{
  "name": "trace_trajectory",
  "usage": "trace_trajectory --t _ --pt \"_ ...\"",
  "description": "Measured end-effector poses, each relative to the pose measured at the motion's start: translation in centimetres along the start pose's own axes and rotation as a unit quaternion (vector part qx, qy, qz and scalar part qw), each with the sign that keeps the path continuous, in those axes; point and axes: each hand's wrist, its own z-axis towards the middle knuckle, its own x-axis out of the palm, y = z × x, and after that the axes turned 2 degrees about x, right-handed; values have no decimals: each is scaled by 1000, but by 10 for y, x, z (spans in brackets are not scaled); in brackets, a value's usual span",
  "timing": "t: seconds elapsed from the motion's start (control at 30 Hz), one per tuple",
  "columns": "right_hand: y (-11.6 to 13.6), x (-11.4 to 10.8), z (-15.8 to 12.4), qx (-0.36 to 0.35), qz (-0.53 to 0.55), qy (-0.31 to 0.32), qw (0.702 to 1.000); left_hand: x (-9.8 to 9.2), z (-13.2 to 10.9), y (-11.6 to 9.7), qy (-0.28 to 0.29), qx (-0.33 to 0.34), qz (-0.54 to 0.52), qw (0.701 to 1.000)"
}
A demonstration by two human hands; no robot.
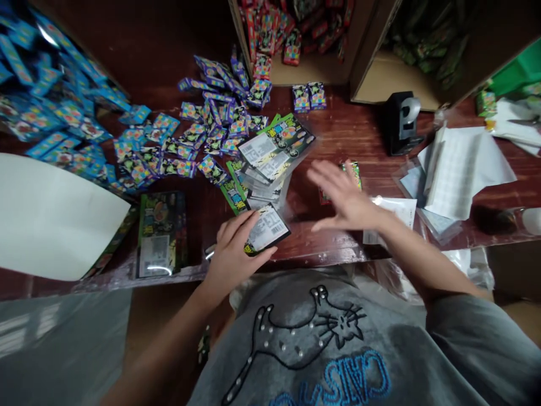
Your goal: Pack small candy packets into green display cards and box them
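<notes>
My left hand (236,248) grips a small dark packet (267,228) with a white label, holding it at the front edge of the brown wooden table (359,135). My right hand (342,194) hovers open, fingers spread and blurred by motion, just right of a fanned pile of green and black packets (270,155). A single green packet (353,172) lies under its fingertips. A white slip (397,211) lies by my right wrist.
Several blue toy packets (139,152) are scattered over the left and middle. A white sheet (51,217) covers the near left, beside a stack of packets (160,234). Cardboard boxes (304,67) stand at the back. A black tape dispenser (401,121) and label sheets (460,169) sit right.
</notes>
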Motion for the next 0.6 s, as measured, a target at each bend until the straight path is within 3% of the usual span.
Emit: trace_trajectory --t 0.1,0.2,0.33,0.47,0.6 --pt "-61 -26 -4 70 -64 80 992 4 -5 11 12 7 14 1000" --pt "-92 -30 0 48 -63 155 985 11 -8 15 34 -4 18 999" --pt "-73 -6 15 -20 -43 136 990 14 -6 12 43 -14 23 999" --pt "-43 18 23 -20 -46 102 994 11 -5 11 47 -12 36 998" --pt "-22 27 21 -56 -7 44 997 9 -6 11 52 -7 39 998"
